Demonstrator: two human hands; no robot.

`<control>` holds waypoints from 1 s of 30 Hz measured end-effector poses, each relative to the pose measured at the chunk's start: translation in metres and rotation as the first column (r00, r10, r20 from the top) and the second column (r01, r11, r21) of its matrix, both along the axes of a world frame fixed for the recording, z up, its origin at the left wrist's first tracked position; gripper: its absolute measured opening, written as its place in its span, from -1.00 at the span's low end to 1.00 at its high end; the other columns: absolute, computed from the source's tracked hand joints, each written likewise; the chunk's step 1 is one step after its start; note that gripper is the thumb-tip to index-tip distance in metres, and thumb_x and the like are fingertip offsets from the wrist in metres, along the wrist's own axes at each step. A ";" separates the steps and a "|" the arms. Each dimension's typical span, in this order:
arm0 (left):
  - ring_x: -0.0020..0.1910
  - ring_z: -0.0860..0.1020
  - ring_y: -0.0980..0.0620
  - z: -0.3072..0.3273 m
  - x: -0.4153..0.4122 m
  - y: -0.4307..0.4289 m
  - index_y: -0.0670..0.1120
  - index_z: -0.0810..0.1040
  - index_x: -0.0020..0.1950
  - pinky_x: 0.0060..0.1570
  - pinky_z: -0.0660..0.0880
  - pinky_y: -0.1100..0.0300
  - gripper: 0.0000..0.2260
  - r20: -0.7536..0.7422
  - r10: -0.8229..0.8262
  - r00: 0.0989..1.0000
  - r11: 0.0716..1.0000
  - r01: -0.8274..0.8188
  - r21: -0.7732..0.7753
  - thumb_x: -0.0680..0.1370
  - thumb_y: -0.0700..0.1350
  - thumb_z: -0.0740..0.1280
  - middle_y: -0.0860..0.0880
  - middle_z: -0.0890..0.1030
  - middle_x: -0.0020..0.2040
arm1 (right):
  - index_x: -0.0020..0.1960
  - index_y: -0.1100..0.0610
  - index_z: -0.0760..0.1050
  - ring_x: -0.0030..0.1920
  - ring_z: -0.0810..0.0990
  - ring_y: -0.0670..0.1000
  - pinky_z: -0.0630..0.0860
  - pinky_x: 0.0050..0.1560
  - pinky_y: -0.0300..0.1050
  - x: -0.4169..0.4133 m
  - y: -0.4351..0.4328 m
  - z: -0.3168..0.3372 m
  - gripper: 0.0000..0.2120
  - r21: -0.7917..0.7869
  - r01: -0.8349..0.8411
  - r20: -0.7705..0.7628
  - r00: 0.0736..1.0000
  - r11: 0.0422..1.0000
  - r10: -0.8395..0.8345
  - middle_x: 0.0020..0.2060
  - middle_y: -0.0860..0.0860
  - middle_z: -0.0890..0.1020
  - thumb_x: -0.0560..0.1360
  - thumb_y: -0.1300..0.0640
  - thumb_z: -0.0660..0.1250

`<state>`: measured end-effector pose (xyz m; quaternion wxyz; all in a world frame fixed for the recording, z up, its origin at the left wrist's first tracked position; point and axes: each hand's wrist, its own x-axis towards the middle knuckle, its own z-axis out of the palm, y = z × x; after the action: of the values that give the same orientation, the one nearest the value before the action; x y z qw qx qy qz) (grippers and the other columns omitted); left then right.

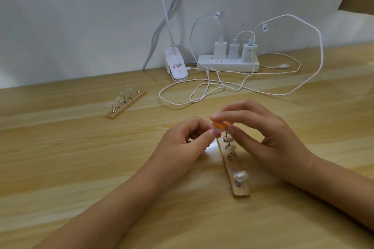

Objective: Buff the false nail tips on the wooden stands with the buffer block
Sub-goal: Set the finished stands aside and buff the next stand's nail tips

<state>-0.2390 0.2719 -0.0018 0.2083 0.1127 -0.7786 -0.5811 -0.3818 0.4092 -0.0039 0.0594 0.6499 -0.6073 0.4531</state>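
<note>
The buffer block (221,124) is pinched by the right hand (261,135), a nail tip (215,131) by the left hand (185,141). The far stand (129,105) and its 5 tips are seemingly yet to be buffed.

Bare forearms. The left hand (182,141), at 7 o'clock, and right hand (263,137), at 4 o'clock, have slim fingers (232,116); a faint line crosses the right wrist (308,162).

The pale wood worktop (60,168) carries a near stand (240,192), angled, right of centre, and a far stand (126,105) well apart to the left. By the back wall sit a white power strip (226,64), a lamp clip (176,66) just beside it, and looped white cables (202,85).
</note>
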 end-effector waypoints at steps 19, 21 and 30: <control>-0.23 0.61 0.08 -0.002 -0.001 -0.003 -0.10 0.61 -0.02 -0.19 0.54 0.29 -0.82 -0.109 0.001 0.994 0.983 0.019 0.180 0.41 -0.08 0.42 0.00 0.66 -0.24 | 0.17 0.07 0.59 0.14 0.63 -0.01 0.55 0.15 -0.23 0.005 -0.002 0.001 -0.77 0.015 -0.075 0.432 0.900 0.997 0.061 0.06 -0.05 0.63 0.52 0.10 0.37; -0.24 0.61 0.08 -0.002 -0.002 -0.003 -0.12 0.59 -0.07 -0.20 0.54 0.29 -0.85 -0.124 -0.001 0.992 0.981 0.025 0.195 0.41 -0.10 0.41 0.00 0.65 -0.25 | 0.16 0.05 0.60 0.12 0.64 0.00 0.55 0.14 -0.22 0.008 -0.002 0.002 -0.77 0.005 -0.081 0.469 0.880 0.997 0.069 0.04 -0.04 0.64 0.51 0.09 0.39; -0.27 0.61 0.09 0.000 0.000 0.000 -0.10 0.57 -0.14 -0.21 0.55 0.29 -0.91 -0.169 -0.008 0.986 0.982 0.040 0.187 0.41 -0.11 0.41 -0.01 0.65 -0.29 | 0.16 0.00 0.57 0.19 0.63 0.01 0.50 0.29 -0.10 0.014 0.001 0.007 -0.82 0.002 -0.052 0.470 0.882 0.999 0.045 0.05 -0.05 0.68 0.57 0.02 0.38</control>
<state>-0.2387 0.2718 -0.0016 0.2543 0.0734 -0.7007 -0.6625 -0.3682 0.4097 0.0027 -0.1055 0.5363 -0.5905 0.5937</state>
